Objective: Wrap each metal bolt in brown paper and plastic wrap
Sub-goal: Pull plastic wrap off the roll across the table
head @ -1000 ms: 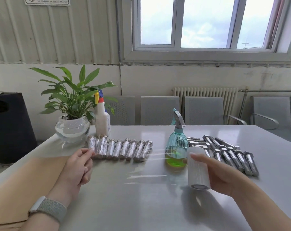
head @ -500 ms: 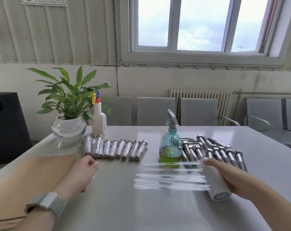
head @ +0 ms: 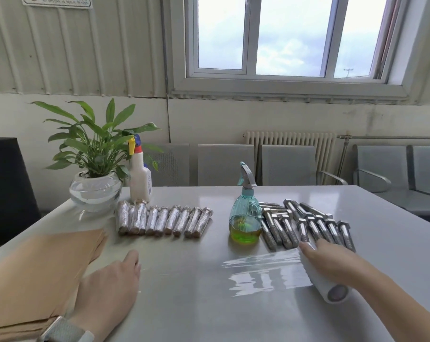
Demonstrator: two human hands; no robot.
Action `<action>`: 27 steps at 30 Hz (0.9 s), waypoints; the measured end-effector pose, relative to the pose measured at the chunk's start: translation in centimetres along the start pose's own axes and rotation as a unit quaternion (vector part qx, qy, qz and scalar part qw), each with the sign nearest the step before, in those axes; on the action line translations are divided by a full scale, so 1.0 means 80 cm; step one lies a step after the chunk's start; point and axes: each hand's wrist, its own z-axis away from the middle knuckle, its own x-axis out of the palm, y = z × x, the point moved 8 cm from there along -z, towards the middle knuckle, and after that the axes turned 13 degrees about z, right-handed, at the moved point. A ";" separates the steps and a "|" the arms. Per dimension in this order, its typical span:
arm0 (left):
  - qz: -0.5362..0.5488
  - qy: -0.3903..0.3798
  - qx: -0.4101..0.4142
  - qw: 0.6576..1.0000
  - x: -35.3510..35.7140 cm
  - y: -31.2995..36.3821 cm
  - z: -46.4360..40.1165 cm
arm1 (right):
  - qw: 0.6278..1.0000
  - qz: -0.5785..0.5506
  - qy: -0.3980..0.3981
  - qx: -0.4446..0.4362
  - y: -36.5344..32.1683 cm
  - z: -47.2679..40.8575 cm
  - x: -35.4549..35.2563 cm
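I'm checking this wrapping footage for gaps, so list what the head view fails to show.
- Left hand: its fingertips are hidden behind the hand itself, so whether it pins the plastic wrap is unclear.
- Right hand: it covers most of the wrap roll.
- Wrapped bolts: the paper inside hardly shows.
- Bare bolts: the spray bottle hides some, so no count.
- Wall sign: cut by the top edge.

Left of the teal spray bottle bare tabletop runs open to the wrapped bolts, while loose bolts crowd its right side.
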 end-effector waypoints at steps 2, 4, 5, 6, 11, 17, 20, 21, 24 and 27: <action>0.009 0.011 -0.004 1.000 -0.003 -0.002 0.001 | 1.000 0.009 -0.001 -0.009 0.000 -0.003 -0.002; 0.033 0.012 -0.010 0.999 -0.003 -0.006 0.000 | 1.000 0.020 -0.001 -0.015 0.000 -0.004 -0.003; 0.046 0.012 -0.013 0.999 -0.003 -0.007 0.000 | 1.000 0.021 0.002 -0.016 0.000 -0.004 -0.003; 0.061 0.013 -0.015 0.998 -0.003 -0.008 0.000 | 1.000 0.019 0.004 -0.015 0.001 -0.005 -0.002; 0.143 0.045 -0.007 0.989 -0.010 -0.009 -0.001 | 1.000 0.001 0.014 -0.007 0.004 -0.004 0.002; 0.228 0.031 0.052 0.972 -0.013 0.004 -0.002 | 1.000 0.013 0.025 0.006 0.003 0.000 0.001; 0.217 0.023 0.073 0.973 -0.015 0.008 -0.003 | 0.999 0.021 0.026 0.013 0.000 0.004 0.000; 0.208 0.019 0.076 0.975 -0.015 0.008 -0.004 | 0.999 0.024 0.026 0.015 -0.002 0.006 -0.001; 0.188 0.014 0.083 0.979 -0.017 0.009 -0.005 | 0.998 0.044 0.035 0.014 -0.008 0.011 -0.003; 0.187 0.021 0.093 0.978 -0.021 0.011 -0.005 | 0.997 0.058 0.046 0.001 -0.014 0.016 -0.006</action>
